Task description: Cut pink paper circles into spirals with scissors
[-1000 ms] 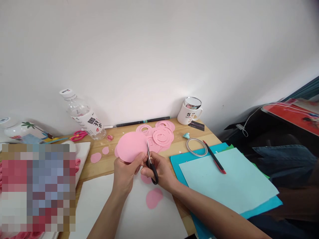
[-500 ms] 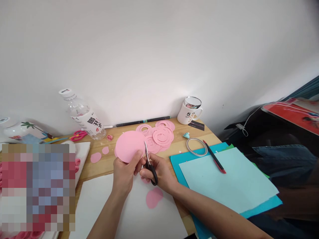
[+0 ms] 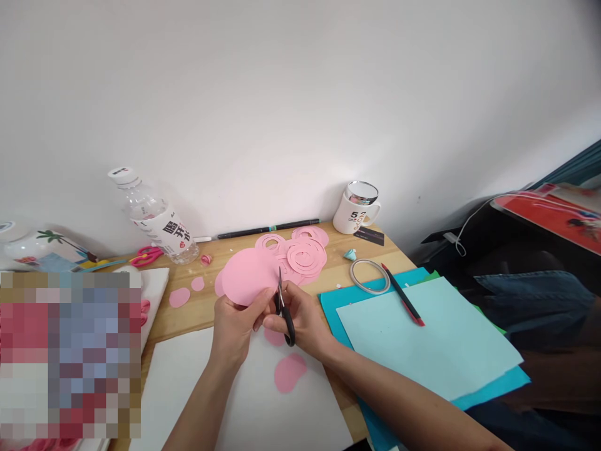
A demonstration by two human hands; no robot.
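A round pink paper disc (image 3: pixel 248 275) is pinched at its lower right edge by my left hand (image 3: pixel 235 326), thumb on top. My right hand (image 3: pixel 305 319) grips black-handled scissors (image 3: pixel 287 316), whose blades point up at the disc's right edge. Whether the blades are parted is hard to make out. Behind the disc lies a pile of pink paper rings and spirals (image 3: pixel 305 255). Pink paper pieces (image 3: pixel 290 373) rest on the white sheet (image 3: pixel 183 388) below my hands. Two small pink pieces (image 3: pixel 179 297) lie left of the disc.
A plastic bottle (image 3: pixel 162 219) and pink scissors (image 3: pixel 146 256) stand and lie at the left. Toward the right are a white mug (image 3: pixel 355 213), a tape roll (image 3: pixel 352 275), a black-and-red pen (image 3: pixel 402 295) and light blue paper (image 3: pixel 427 338). A black pen (image 3: pixel 248 232) lies along the wall.
The pink disc has turned and shifted slightly right in my left hand. The scissors have moved slightly, their blades now more upright at the disc's edge.
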